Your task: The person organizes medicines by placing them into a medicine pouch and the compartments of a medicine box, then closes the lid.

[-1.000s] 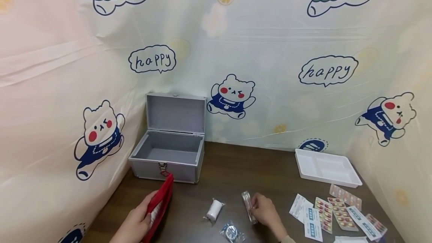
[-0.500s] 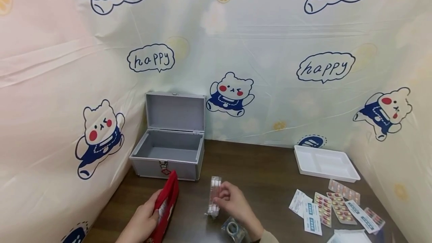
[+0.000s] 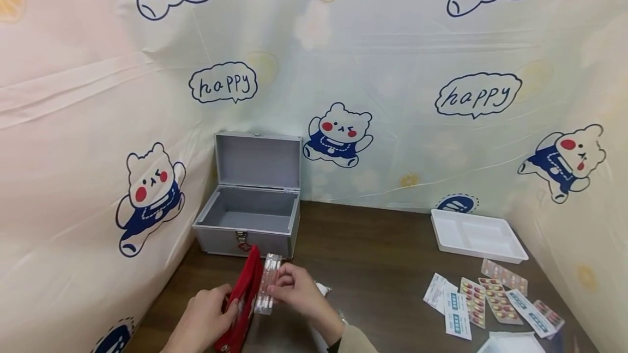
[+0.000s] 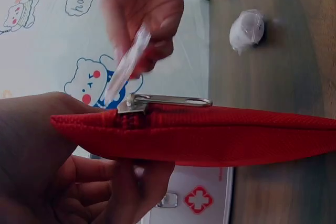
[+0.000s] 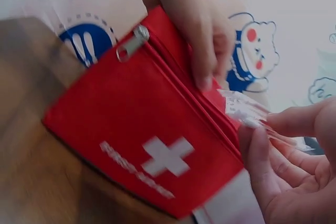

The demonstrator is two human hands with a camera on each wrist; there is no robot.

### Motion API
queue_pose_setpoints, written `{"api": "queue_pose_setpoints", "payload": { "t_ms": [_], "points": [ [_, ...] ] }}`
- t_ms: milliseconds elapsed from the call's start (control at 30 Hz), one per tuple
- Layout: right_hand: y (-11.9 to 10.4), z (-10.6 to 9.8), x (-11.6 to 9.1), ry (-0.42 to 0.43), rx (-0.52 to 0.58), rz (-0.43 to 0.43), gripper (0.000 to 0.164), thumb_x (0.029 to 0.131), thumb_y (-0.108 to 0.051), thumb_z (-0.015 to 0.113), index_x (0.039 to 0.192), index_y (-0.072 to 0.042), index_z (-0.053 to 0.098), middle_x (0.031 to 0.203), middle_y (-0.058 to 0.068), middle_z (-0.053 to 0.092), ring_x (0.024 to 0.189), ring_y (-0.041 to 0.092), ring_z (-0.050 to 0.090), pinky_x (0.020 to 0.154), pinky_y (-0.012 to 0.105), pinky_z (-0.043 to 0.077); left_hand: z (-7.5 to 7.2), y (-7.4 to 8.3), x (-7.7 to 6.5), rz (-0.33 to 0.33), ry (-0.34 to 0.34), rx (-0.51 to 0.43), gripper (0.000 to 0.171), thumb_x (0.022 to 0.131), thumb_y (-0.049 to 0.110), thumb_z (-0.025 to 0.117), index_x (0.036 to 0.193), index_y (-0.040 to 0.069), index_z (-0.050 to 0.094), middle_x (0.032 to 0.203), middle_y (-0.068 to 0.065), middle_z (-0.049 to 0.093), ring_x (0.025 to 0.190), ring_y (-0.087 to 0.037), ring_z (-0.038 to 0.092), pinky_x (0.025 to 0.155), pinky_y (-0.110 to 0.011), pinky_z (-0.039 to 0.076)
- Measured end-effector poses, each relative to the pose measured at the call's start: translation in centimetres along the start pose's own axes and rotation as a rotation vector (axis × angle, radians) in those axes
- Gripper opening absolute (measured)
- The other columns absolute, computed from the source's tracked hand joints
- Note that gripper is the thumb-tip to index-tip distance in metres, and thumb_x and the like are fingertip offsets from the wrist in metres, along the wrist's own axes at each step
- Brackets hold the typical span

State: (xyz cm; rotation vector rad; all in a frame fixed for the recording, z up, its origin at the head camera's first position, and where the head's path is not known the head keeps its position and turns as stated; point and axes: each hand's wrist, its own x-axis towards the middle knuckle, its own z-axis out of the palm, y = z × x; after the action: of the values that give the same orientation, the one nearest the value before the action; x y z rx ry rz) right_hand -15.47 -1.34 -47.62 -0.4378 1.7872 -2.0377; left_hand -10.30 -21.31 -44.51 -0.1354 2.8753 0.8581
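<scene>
My left hand [image 3: 206, 312] grips a red zippered first-aid pouch [image 5: 123, 103] by its upper edge, tilted up on its side. A white cross and lettering show on the pouch in the right wrist view. My right hand [image 3: 306, 296] pinches a clear packet of cotton swabs [image 3: 267, 285] between thumb and fingers. The packet stands right beside the zipped edge of the pouch, its tip close to the left fingers in the right wrist view. A wrapped white bandage roll [image 4: 245, 31] lies on the table, mostly behind my right hand in the head view.
A silver case [image 3: 270, 242] with its lid raised stands at the back left, just behind the pouch. At the right back sits a white divided tray [image 3: 490, 237]. Several capsule blister packs [image 3: 499, 306] and white-blue paper sachets [image 3: 457, 315] lie in front of it.
My right hand has lifted the swab packet off the table and carried it left to the pouch. The left hand with the pouch has shifted slightly right.
</scene>
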Motion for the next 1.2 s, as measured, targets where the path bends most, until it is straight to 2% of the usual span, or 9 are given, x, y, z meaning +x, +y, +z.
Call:
{"api": "queue_pose_setpoints", "payload": {
  "t_ms": [167, 367, 500, 633, 700, 767, 933, 1067, 1200],
  "points": [
    [0.7, 1.8, 1.0, -0.011, 0.084, 0.026, 0.018, 0.089, 0.003, 0.066, 0.103, 0.01, 0.057, 0.088, 0.0, 0.07, 0.073, 0.004, 0.064, 0.064, 0.017, 0.054, 0.0, 0.2, -0.1, 0.037, 0.03, 0.012, 0.009, 0.086, 0.011, 0.069, 0.09, 0.003, 0.069, 0.065, 0.0, 0.06, 0.056, -0.012, 0.054, 0.049, -0.027, 0.051],
    [1.5, 2.0, 1.1, -0.08, 0.068, 0.008, 0.021, 0.094, 0.002, 0.06, 0.112, 0.012, 0.054, 0.101, 0.02, 0.072, 0.075, 0.006, 0.064, 0.064, 0.016, 0.055, 0.2, 0.2, 0.0, 0.059, 0.03, -0.011, 0.006, 0.088, 0.01, 0.07, 0.086, 0.004, 0.069, 0.064, 0.001, 0.06, 0.056, -0.012, 0.051, 0.049, -0.025, 0.046],
    [1.5, 1.9, 0.9, -0.103, -0.07, -0.039, 0.016, 0.096, -0.001, 0.059, 0.109, 0.007, 0.056, 0.096, 0.028, 0.071, 0.059, 0.01, 0.064, 0.055, 0.021, 0.056, 0.4, 0.1, 0.0, 0.071, 0.049, -0.024, 0.006, 0.088, 0.009, 0.069, 0.084, 0.005, 0.069, 0.062, 0.001, 0.058, 0.055, -0.012, 0.05, 0.048, -0.024, 0.044],
    [1.1, 1.9, 0.9, -0.074, -0.286, -0.08, 0.012, 0.095, -0.009, 0.063, 0.105, -0.003, 0.06, 0.086, 0.017, 0.076, 0.045, 0.019, 0.063, 0.046, 0.031, 0.055, 0.4, 0.1, -0.1, 0.105, 0.101, -0.01, 0.01, 0.088, 0.008, 0.067, 0.077, 0.007, 0.066, 0.058, 0.002, 0.054, 0.052, -0.01, 0.047, 0.045, -0.023, 0.039],
    [1.0, 1.9, 1.0, -0.039, -0.382, -0.087, 0.011, 0.094, -0.012, 0.065, 0.103, -0.006, 0.062, 0.083, 0.01, 0.077, 0.042, 0.017, 0.062, 0.044, 0.03, 0.053, 0.4, 0.0, -0.1, 0.116, 0.124, 0.002, 0.012, 0.087, 0.007, 0.067, 0.075, 0.008, 0.065, 0.056, 0.003, 0.051, 0.051, -0.01, 0.045, 0.044, -0.023, 0.037],
    [1.0, 1.9, 1.0, 0.001, -0.478, -0.097, 0.011, 0.092, -0.014, 0.067, 0.102, -0.01, 0.064, 0.081, 0.004, 0.078, 0.038, 0.007, 0.057, 0.046, 0.023, 0.051, 0.3, 0.0, -0.3, 0.12, 0.144, 0.017, 0.014, 0.087, 0.007, 0.067, 0.073, 0.008, 0.064, 0.055, 0.003, 0.049, 0.05, -0.01, 0.044, 0.044, -0.023, 0.035],
    [0.9, 1.9, 1.1, 0.08, -0.671, -0.118, 0.007, 0.086, -0.017, 0.07, 0.085, -0.012, 0.065, 0.064, -0.005, 0.071, 0.038, -0.007, 0.047, 0.049, 0.013, 0.044, 0.2, 0.0, -0.4, 0.103, 0.151, 0.029, 0.013, 0.087, 0.008, 0.065, 0.074, 0.008, 0.064, 0.055, 0.002, 0.048, 0.05, -0.011, 0.044, 0.043, -0.023, 0.034],
    [0.7, 2.0, 1.1, 0.09, -0.729, -0.091, 0.02, 0.087, -0.022, 0.073, 0.072, -0.013, 0.062, 0.055, -0.009, 0.062, 0.039, -0.006, 0.045, 0.042, 0.016, 0.04, 0.3, 0.1, -0.3, 0.105, 0.144, 0.02, 0.011, 0.087, 0.008, 0.065, 0.076, 0.007, 0.065, 0.056, 0.002, 0.049, 0.05, -0.011, 0.044, 0.043, -0.023, 0.036],
    [0.6, 2.2, 1.0, 0.078, -0.721, -0.059, 0.023, 0.088, -0.026, 0.074, 0.071, -0.014, 0.063, 0.054, -0.009, 0.062, 0.039, -0.004, 0.046, 0.04, 0.018, 0.04, 0.5, 0.1, -0.4, 0.109, 0.141, 0.014, 0.011, 0.087, 0.008, 0.066, 0.076, 0.007, 0.065, 0.056, 0.002, 0.05, 0.051, -0.011, 0.044, 0.043, -0.023, 0.036]
  ]
}}
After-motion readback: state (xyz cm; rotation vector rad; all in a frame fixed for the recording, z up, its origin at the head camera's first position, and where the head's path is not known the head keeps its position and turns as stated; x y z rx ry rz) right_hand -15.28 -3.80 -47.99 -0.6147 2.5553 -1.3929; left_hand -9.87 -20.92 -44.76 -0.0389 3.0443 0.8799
